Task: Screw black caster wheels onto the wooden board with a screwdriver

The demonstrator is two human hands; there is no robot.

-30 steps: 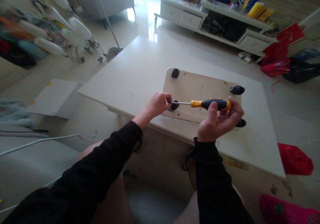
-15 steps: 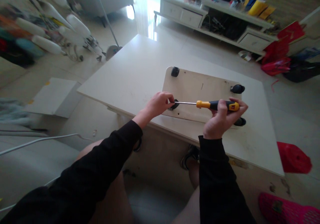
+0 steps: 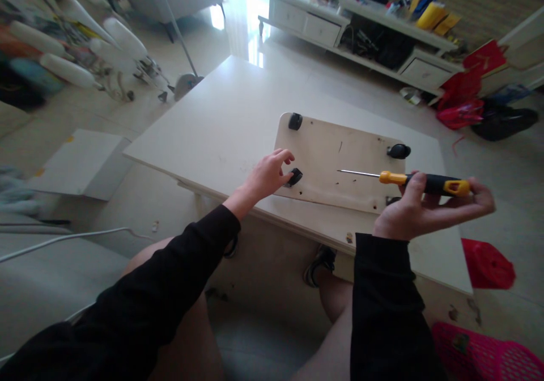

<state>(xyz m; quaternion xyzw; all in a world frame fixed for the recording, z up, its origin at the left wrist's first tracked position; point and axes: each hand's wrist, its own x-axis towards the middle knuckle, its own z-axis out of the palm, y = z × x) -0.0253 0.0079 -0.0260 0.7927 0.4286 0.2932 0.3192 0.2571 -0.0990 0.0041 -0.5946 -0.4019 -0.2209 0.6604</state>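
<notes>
Now the screwdriver (image 3: pixel 419 182) is held in the right hand's (image 3: pixel 425 211) closed fingers, away from the board (image 3: pixel 335 160). A black wheel (image 3: pixel 294 176) is touched by the left hand's (image 3: pixel 267 177) spread fingers. Three wheels are seen fixed on.

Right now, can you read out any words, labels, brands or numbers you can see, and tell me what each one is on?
None can be read.
Screwdriver in the right hand: a small mark near the handle's end, too blurred to read.
Red bags by the shelf: possible print, too blurred to read.
Items on the shelf: labels too small to read.
Board near the left hand: no text.
</notes>
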